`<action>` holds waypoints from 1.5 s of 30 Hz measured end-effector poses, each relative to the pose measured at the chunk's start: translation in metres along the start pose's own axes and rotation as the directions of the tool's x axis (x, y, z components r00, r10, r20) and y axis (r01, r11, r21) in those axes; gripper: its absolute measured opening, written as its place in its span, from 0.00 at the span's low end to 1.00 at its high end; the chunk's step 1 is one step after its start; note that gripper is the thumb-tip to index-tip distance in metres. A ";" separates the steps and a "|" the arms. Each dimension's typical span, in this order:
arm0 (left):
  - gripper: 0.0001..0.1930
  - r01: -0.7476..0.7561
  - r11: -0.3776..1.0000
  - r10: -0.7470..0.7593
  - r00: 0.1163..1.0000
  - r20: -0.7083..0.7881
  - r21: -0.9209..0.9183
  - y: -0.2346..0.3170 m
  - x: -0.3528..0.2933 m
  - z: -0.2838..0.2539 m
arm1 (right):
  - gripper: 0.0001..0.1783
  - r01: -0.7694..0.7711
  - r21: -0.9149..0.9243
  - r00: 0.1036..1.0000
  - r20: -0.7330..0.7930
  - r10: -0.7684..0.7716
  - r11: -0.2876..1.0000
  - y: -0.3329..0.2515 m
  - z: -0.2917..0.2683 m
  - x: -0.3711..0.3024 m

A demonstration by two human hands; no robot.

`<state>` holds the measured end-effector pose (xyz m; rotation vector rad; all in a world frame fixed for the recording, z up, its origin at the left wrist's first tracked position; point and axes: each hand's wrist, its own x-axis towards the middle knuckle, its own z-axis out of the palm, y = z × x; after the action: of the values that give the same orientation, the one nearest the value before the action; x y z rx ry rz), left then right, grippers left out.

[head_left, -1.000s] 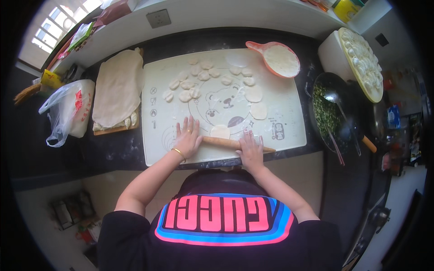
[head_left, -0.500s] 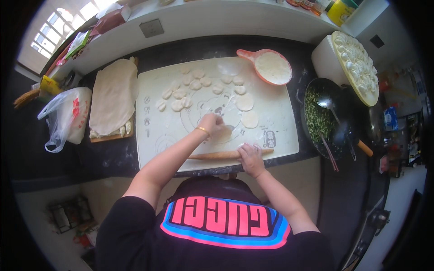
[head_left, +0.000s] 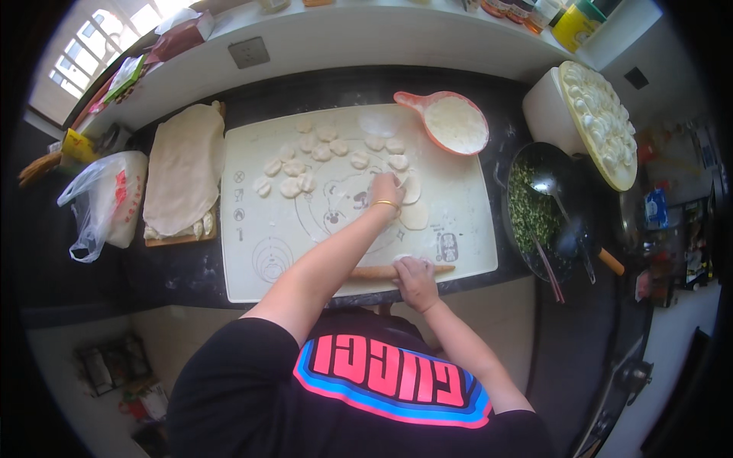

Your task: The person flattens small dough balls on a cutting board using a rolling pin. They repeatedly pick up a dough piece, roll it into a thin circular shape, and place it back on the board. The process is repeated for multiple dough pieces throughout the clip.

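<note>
A pale dough mat [head_left: 466, 198] with a printed bear lies before me. My left hand [head_left: 387, 188], fingers curled downward, reaches to its middle beside a flat round dough wrapper [head_left: 411, 188]. Its fingertips are hidden, so what they hold does not show. Just nearer lies another flat wrapper [head_left: 414, 216]. My right hand [head_left: 417, 281] is closed over a wooden rolling pin [head_left: 374, 272] along the mat's near edge. Several small flattened dough pieces [head_left: 321, 152] spread over the mat's far left and centre.
Left of the mat, a dough sheet [head_left: 182, 168] covers a board, beside a plastic bag [head_left: 118, 202]. A red scoop of flour [head_left: 458, 126] overlaps the far right corner. To the right stand a pan of chopped green filling [head_left: 528, 206] and a tray of dumplings [head_left: 603, 126].
My left hand has moved away from me and right, from a wrapper near the rolling pin to the flat wrappers. My right hand stays on the pin. The whole view has shifted slightly.
</note>
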<state>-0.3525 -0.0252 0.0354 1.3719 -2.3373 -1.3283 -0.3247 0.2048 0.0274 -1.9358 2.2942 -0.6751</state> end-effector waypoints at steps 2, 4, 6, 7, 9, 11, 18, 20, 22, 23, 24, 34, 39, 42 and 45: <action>0.20 -0.071 0.996 0.065 0.994 -0.091 -0.057 -0.015 -0.001 0.000 | 0.25 0.006 -0.009 1.000 0.000 -0.006 1.000 0.001 0.001 0.000; 0.20 0.007 0.945 -0.036 0.996 -0.082 -0.326 -0.023 -0.003 -0.008 | 0.24 0.001 -0.008 1.000 0.003 -0.001 1.000 0.000 0.001 -0.001; 0.22 0.248 0.650 -0.236 0.964 0.119 -0.718 -0.029 -0.005 -0.017 | 0.24 0.002 -0.009 1.000 -0.004 -0.002 1.000 0.000 0.001 0.000; 0.23 0.236 0.663 -0.228 0.967 0.109 -0.711 -0.031 -0.008 -0.022 | 0.24 0.005 -0.010 1.000 -0.013 -0.005 1.000 0.000 0.001 -0.001; 0.25 0.213 0.686 -0.212 0.973 0.089 -0.695 -0.034 -0.014 -0.034 | 0.24 0.008 -0.011 1.000 -0.021 -0.009 1.000 0.000 0.001 -0.001; 0.28 0.263 0.736 -0.246 0.962 0.115 -0.624 -0.033 -0.018 -0.045 | 0.25 0.010 -0.011 1.000 -0.020 -0.010 1.000 0.000 0.002 -0.001; 0.26 0.335 0.847 -0.232 0.931 0.281 -0.413 -0.108 -0.064 -0.090 | 0.25 0.018 -0.010 1.000 -0.008 -0.018 1.000 -0.001 0.002 0.000; 0.25 0.381 0.917 -0.303 0.859 0.413 -0.120 -0.100 -0.089 -0.121 | 0.25 0.007 -0.009 1.000 0.005 -0.007 1.000 0.001 0.003 0.000; 0.25 0.279 0.952 -0.306 0.871 0.384 0.125 -0.109 -0.111 -0.140 | 0.26 0.010 0.013 1.000 -0.024 -0.010 1.000 0.001 0.003 0.002; 0.25 0.177 0.957 -0.243 0.921 0.304 0.230 -0.119 -0.122 -0.144 | 0.26 0.015 0.005 0.999 -0.039 -0.015 1.000 0.000 0.006 0.004; 0.26 0.081 0.937 -0.164 0.960 0.225 0.340 -0.126 -0.132 -0.146 | 0.26 0.004 0.012 1.000 -0.019 -0.004 1.000 -0.002 0.007 0.009; 0.34 0.030 0.808 0.143 0.959 -0.246 0.589 -0.138 -0.104 -0.123 | 0.33 -0.119 -0.142 0.993 -0.009 0.119 0.983 -0.027 0.018 0.092; 0.34 -0.191 0.774 0.236 0.972 0.005 0.603 -0.161 -0.119 -0.114 | 0.30 -0.041 -0.112 0.994 0.093 0.051 0.993 -0.030 0.013 0.066; 0.33 -0.318 0.898 0.348 0.936 -0.052 0.303 -0.155 -0.113 -0.111 | 0.25 0.023 -0.079 0.999 0.033 -0.020 0.997 -0.025 0.028 0.035; 0.30 -0.222 0.964 0.229 0.973 -0.032 0.150 -0.121 -0.098 -0.105 | 0.23 0.011 -0.054 1.000 -0.029 -0.012 0.998 -0.025 0.034 0.029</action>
<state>-0.1655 -0.0416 0.0398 1.1159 -2.5100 -1.0680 -0.2962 0.1642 0.0124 -1.9765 2.3437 -0.6537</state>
